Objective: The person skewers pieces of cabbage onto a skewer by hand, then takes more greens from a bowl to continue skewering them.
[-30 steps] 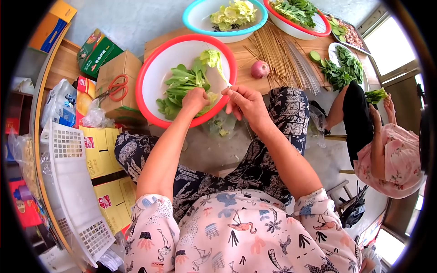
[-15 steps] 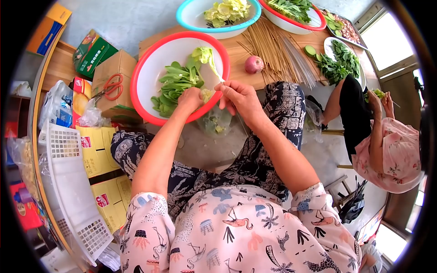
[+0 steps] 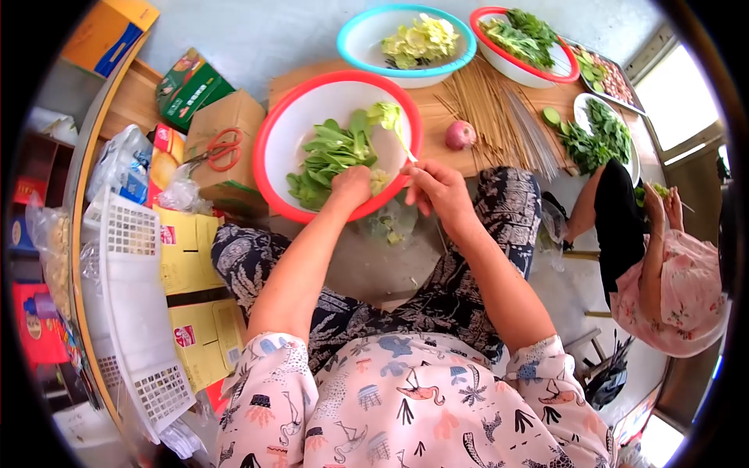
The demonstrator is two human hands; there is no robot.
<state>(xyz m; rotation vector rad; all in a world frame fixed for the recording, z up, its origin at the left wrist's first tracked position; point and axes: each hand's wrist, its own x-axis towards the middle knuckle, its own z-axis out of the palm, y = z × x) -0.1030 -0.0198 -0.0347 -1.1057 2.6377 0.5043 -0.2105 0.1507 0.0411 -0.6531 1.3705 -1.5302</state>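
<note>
A white bowl with a red rim (image 3: 269, 117) holds leafy greens (image 3: 335, 152) with rounded leaves and pale stems. My left hand (image 3: 351, 187) reaches over the near rim, fingers closed at the base of the greens; its fingertips are partly hidden. My right hand (image 3: 438, 191) is just outside the right rim, thumb and forefinger pinched on what looks like a thin skewer. A pale yellow-green leaf (image 3: 385, 115) stands at its upper end, over the bowl's right side. Below the rim hangs a clear plastic bag (image 3: 390, 222) with green scraps inside.
On the wooden table lie bamboo skewers (image 3: 493, 117), a red onion (image 3: 460, 135), a blue-rimmed bowl (image 3: 351, 54), another red-rimmed bowl (image 3: 538, 76) and a plate (image 3: 633, 160) of greens. Red scissors (image 3: 224, 150) rest on a cardboard box (image 3: 226, 117). Another person (image 3: 667, 288) handles greens at right.
The whole view has shifted, so table and bowls appear further right and lower. Both hands keep nearly the same place at the bowl, with the same grips.
</note>
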